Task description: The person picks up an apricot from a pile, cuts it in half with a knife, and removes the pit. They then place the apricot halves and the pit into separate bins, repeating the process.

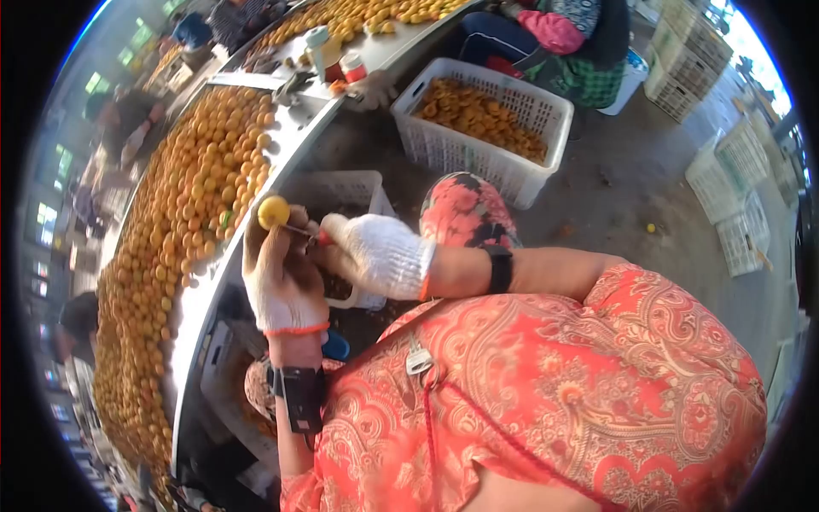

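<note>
My left hand [277, 277], in a white knit glove stained brown at the fingers, grips a round yellow fruit [273, 211] at its fingertips. My right hand [380, 252], gloved in white too, is closed around a small red-handled knife [324, 239]. Its thin metal blade points left toward the fruit. Both hands are close together in front of my body, over a white plastic crate [363, 181] that they partly hide. Left of them, the metal sorting table [205, 294] carries a long heap of round orange-yellow fruit [205, 171].
A white crate [546, 175] of orange fruit pieces [482, 115] stands on the floor ahead. Behind it sits a person in a pink sleeve [554, 32]. A red-and-white container [352, 66] is on the table corner. Crates [682, 60] are stacked at right; other people work across the table.
</note>
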`<act>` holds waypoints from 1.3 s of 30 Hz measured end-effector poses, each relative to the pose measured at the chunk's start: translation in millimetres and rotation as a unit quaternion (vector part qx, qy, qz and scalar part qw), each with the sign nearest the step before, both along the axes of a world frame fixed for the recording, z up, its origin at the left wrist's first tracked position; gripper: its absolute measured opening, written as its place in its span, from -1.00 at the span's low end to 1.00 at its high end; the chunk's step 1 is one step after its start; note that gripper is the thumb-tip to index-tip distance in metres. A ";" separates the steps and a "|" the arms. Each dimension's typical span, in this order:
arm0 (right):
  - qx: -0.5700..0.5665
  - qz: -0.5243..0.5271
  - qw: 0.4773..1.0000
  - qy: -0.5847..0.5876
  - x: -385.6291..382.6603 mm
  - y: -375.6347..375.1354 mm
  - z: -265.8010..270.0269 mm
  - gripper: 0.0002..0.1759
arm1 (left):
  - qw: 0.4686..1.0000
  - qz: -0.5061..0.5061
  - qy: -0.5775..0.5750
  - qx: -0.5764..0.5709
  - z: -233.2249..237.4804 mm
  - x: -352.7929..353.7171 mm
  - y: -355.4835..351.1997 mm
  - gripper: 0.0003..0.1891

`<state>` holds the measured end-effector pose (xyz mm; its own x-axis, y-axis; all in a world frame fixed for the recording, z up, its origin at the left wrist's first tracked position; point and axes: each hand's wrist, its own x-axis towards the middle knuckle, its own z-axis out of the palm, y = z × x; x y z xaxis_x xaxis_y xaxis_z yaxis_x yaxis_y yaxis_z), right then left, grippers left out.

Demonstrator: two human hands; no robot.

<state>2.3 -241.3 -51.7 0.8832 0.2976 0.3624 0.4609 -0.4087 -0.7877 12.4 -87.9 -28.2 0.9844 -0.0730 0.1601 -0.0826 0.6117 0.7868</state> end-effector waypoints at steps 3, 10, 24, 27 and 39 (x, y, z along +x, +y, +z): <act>-0.024 0.005 1.000 0.010 -1.5 0.8 12.9 -0.69 | 1.000 0.026 0.009 -0.006 2.9 -2.0 -1.9 -0.68; -0.045 -0.018 0.999 0.000 3.8 -3.1 12.7 -0.64 | 0.996 0.076 0.000 0.050 -2.1 3.4 1.3 -0.75; -0.001 0.011 1.000 0.014 0.4 -6.5 3.5 -0.64 | 0.994 0.025 0.110 -0.007 -3.9 4.0 -12.7 -0.73; -0.004 -0.036 0.999 0.023 -2.8 -6.2 4.1 -0.73 | 0.994 0.005 0.106 -0.012 0.3 1.4 -20.6 -0.69; 0.024 -0.043 0.999 0.006 -6.4 -9.5 11.2 -0.66 | 0.998 -0.023 0.047 -0.025 9.8 -5.1 -23.4 -0.67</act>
